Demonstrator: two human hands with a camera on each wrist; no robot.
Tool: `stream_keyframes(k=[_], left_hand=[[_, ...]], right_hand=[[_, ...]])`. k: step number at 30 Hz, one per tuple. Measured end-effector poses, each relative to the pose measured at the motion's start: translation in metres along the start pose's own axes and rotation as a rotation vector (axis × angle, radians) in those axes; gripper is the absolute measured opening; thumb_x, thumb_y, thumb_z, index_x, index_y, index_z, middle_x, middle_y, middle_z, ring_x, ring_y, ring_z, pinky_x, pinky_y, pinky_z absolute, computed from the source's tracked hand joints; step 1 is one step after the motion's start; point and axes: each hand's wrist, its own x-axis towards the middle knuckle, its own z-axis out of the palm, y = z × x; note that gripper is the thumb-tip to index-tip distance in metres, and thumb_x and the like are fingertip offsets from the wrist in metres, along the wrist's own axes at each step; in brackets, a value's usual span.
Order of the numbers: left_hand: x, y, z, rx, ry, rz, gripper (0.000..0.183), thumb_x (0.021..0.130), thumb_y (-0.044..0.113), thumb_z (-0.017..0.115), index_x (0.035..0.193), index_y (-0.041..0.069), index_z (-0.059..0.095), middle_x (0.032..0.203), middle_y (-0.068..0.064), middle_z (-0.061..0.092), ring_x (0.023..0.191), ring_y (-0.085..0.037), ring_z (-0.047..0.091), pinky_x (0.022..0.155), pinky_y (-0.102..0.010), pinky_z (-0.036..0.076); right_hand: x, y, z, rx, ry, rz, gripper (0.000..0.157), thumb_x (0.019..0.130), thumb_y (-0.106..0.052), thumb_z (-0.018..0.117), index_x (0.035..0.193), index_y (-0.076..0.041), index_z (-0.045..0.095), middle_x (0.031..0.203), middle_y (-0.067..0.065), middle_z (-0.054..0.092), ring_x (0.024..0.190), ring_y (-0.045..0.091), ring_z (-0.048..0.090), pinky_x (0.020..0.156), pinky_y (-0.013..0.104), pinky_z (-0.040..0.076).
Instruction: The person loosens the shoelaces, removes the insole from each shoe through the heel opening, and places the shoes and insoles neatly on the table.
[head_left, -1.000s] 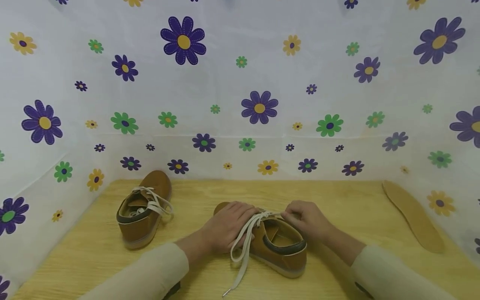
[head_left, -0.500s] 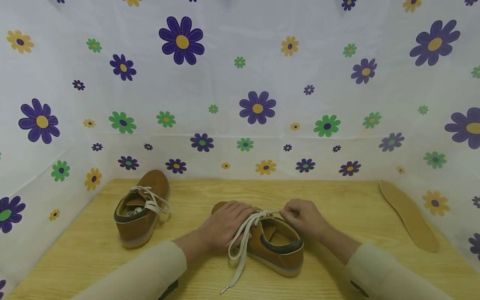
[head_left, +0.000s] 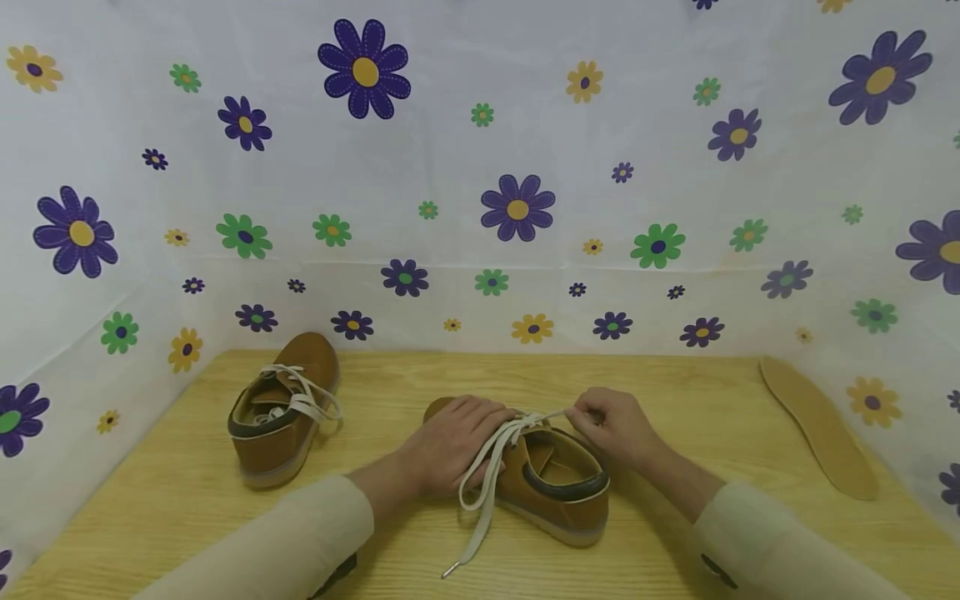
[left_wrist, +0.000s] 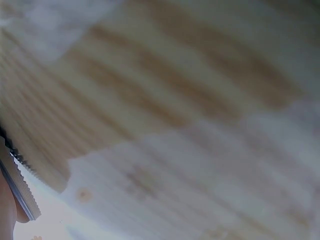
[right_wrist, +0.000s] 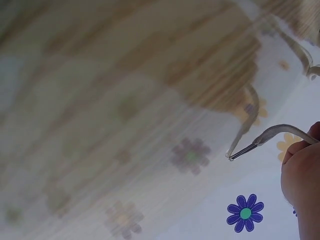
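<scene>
Presently gripping the forefoot of the brown lace-up shoe (head_left: 573, 514) with the left hand (head_left: 448, 446), laying fingers over the upper. Pinching one end of the pale lace (head_left: 553, 414) in the curled fingers of the right hand (head_left: 618, 429), holding it straight out from the gathered lacing; noting the metal aglet (right_wrist: 243, 152) jutting free beyond the grip. Locating the shoe sole-down near the middle of the wooden table (head_left: 652, 550). Observing a second brown shoe (head_left: 270, 454) well apart to the left and a tan insole (head_left: 821, 429) to the right. Not making out the contact under the left palm.

Judging the shoe moderately light, yielding at the upper, stiffer at the sole, hardly fragile; favouring a hold across the forefoot. Rating the lace soft, limp and apt to slip; recommending a firm pinch just behind the aglet.
</scene>
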Motion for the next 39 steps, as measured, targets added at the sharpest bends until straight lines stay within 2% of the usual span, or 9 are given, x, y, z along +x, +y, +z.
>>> stream_keyframes(k=[11, 19, 29, 39], left_hand=[[0.0, -0.0007, -0.0018, 0.008, 0.004, 0.009, 0.069, 0.105, 0.054, 0.016, 0.142, 0.004, 0.047, 0.135, -0.007, 0.056, 0.124, -0.022, 0.053, 0.111, -0.04, 0.04], [0.001, -0.0002, -0.0011, 0.001, 0.024, 0.028, 0.07, 0.106, 0.052, 0.015, 0.141, 0.002, 0.048, 0.133, -0.009, 0.057, 0.123, -0.023, 0.054, 0.11, -0.041, 0.041], [0.0005, 0.0014, -0.0013, -0.019, 0.008, 0.012, 0.07, 0.106, 0.053, 0.015, 0.141, 0.002, 0.048, 0.135, -0.009, 0.057, 0.124, -0.024, 0.054, 0.11, -0.041, 0.041], [0.0003, 0.0004, -0.0003, -0.015, 0.019, 0.011, 0.068, 0.106, 0.052, 0.017, 0.142, 0.003, 0.048, 0.135, -0.008, 0.057, 0.124, -0.023, 0.054, 0.11, -0.041, 0.041]], right_hand=[[0.0008, 0.0004, -0.0004, -0.036, 0.035, 0.04, 0.019, 0.089, -0.006, 0.07, 0.07, -0.011, 0.068, 0.075, -0.002, 0.066, 0.067, 0.005, 0.052, 0.062, 0.022, 0.047], [-0.0008, 0.0029, -0.0018, -0.042, 0.021, 0.069, 0.021, 0.09, -0.007, 0.07, 0.07, -0.013, 0.066, 0.073, -0.003, 0.063, 0.066, 0.005, 0.048, 0.06, 0.022, 0.045], [-0.0019, 0.0032, -0.001, -0.042, 0.026, 0.063, 0.022, 0.089, -0.006, 0.07, 0.068, -0.012, 0.064, 0.071, -0.003, 0.062, 0.064, 0.004, 0.046, 0.058, 0.021, 0.043], [-0.0008, 0.0062, -0.0016, -0.113, 0.03, 0.071, 0.022, 0.088, -0.006, 0.07, 0.067, -0.012, 0.065, 0.069, -0.003, 0.06, 0.062, 0.005, 0.043, 0.057, 0.021, 0.039]])
